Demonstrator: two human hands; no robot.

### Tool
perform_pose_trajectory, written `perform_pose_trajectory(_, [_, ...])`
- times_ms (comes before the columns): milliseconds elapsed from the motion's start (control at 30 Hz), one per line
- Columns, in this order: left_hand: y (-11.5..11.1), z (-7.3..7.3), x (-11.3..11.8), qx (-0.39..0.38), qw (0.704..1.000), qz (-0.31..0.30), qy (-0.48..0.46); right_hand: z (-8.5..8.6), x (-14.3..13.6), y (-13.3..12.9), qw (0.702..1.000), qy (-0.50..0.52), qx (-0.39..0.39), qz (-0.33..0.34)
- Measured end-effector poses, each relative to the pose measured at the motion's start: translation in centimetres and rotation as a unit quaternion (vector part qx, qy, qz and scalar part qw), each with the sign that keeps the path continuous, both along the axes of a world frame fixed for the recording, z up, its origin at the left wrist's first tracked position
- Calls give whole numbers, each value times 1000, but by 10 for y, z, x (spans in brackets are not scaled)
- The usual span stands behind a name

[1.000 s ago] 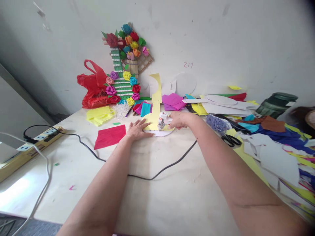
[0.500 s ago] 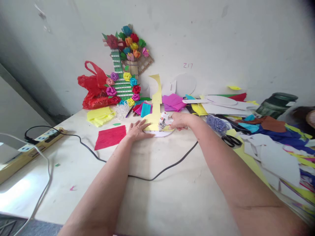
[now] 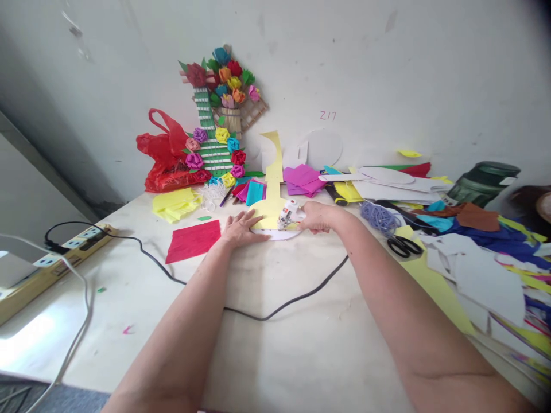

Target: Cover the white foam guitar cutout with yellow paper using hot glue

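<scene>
The work looks partway: on the table (image 3: 301, 355), yellow paper (image 3: 272, 198) covers white card (image 3: 282, 235) except its near rim, the left hand (image 3: 236, 228) spread flat, the right hand (image 3: 317, 217) grasping a white handheld tool (image 3: 291, 211).

A white device (image 3: 290, 213) was held by the right hand (image 3: 317, 218) over yellow paper (image 3: 270, 206). The paper's left edge was covered by the left hand (image 3: 238, 228), beside a red sheet (image 3: 193, 241).

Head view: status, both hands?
Left hand spread on yellow cutout. Right hand holds white tool over cutout. Black cord runs under both forearms.
</scene>
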State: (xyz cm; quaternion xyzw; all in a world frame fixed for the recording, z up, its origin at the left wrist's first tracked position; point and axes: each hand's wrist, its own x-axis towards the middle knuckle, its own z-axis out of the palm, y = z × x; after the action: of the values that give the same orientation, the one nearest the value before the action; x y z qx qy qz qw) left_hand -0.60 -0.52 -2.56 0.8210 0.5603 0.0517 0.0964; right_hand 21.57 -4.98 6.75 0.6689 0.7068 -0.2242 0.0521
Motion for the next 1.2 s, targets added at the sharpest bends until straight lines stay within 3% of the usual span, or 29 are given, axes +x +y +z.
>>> perform_pose_trajectory(233, [1, -1, -1, 3, 1000, -3, -2, 6, -5, -8, 1000, 11, 24, 8])
perform_pose_trajectory(533, [1, -1, -2, 10, 1000, -8, 0, 28, 18, -24, 983, 173, 58, 18])
perform_pose_trajectory(700, [-1, 1, -1, 19, 1000, 1, 14, 26, 26, -21, 991, 122, 53, -10])
perform_pose_trajectory(933, [-2, 1, -1, 25, 1000, 3, 20, 11, 33, -8, 996, 75, 39, 9])
perform_pose_trajectory(1200, [-2, 2, 1, 4, 1000, 8, 7, 13, 31, -10, 998, 62, 23, 8])
